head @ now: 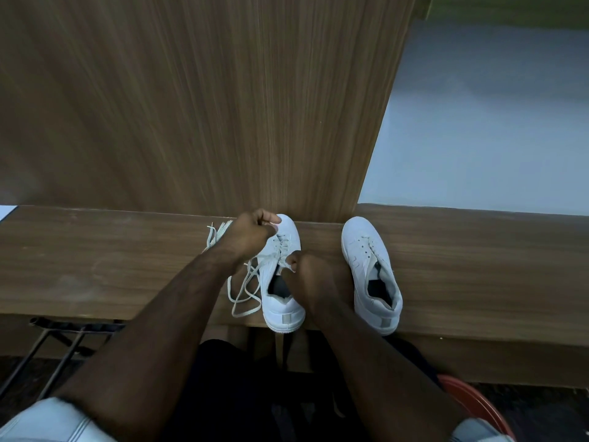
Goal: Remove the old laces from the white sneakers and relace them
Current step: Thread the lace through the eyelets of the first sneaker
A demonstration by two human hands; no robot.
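Observation:
Two white sneakers stand on a wooden ledge [95, 260], toes pointing away from me. The left sneaker [282, 301] has a pale lace [245, 295] partly threaded, with loose loops lying on the ledge to its left. My left hand [248, 234] is closed over the toe end of that sneaker, pinching the lace near the lower eyelets. My right hand [310, 272] is closed on the lace at the right side of the tongue. The right sneaker [371, 272] has bare eyelets and no lace. A bundle of pale laces [215, 236] lies behind my left wrist.
A tall wood-grain panel [207, 106] rises right behind the ledge. A pale floor area [478, 138] lies at the upper right. A dark metal frame [63, 339] sits below the ledge at left, and an orange-red stool edge [471, 400] at lower right.

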